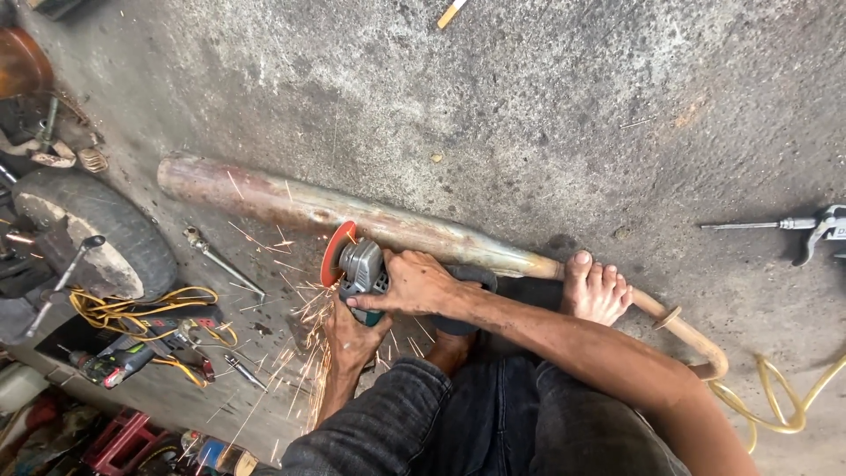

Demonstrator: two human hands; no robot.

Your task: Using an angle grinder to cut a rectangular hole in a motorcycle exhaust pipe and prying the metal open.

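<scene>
Right hand (412, 284): fingers wrapped over the top of the grinder (363, 271), clamped on its grey and green body, forearm reaching in from the lower right.
Left hand (351, 338): closed around the grinder from underneath, just below the right hand, wrist in a dark sleeve.
Grinder: set against the near side of the pipe (352, 216), about midway along it; red disc (336, 252) edge-on and touching the pipe's surface.
Sparks (304, 344): orange streaks fanning away from the disc, down and to the left of the pipe.
Pipe: long rusty exhaust muffler lying flat on the concrete floor (546, 106), wide closed end at the left, tapering rightward into a thin curved tube (687, 333) with a ring around it.
Bare foot (595, 286): planted on the narrow end of the pipe, toes over it.
Yellow hose (780, 397): looped on the floor just past the curved end of the pipe.
Spray gun (815, 227): on the floor, well apart from the pipe, to its right.
Tyre (97, 225): below the pipe's wide end, to the left.
Yellow cable (132, 308) and drill (110, 363): among loose tools left of the sparks, apart from the pipe.
</scene>
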